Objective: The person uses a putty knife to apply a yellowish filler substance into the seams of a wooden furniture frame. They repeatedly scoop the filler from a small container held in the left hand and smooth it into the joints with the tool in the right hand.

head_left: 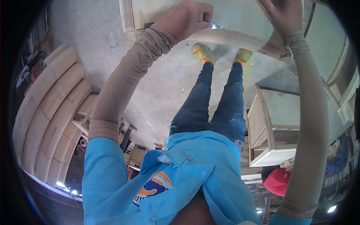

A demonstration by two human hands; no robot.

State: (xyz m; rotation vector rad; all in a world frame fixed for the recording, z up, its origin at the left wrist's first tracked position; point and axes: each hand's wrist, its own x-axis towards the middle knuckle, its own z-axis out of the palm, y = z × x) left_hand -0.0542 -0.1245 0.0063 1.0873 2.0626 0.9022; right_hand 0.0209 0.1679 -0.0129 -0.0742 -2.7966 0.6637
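Observation:
In front of me is a light wooden furniture piece with a pale flat panel (240, 17) and a curved wooden front rail (228, 38). My left hand (187, 19) is closed above the rail, fingers curled in. A small shiny bluish-white bit (217, 26) shows beside its fingertips; I cannot make out what it is or whether the hand grips it. Over the right end of the panel, my right hand (283, 17) has its fingers stretched and apart, with nothing visible in it. The top edge of the picture cuts off part of that hand. A dark object (149, 25) sits by my left wrist.
Curved wooden pieces (48, 116) are stacked at the left. On the right stand a wooden cabinet frame (275, 123) and more pale panels (326, 37). A red cap (277, 182) shows at the lower right. My shoes (202, 53) stand on the concrete floor (153, 90) near the rail.

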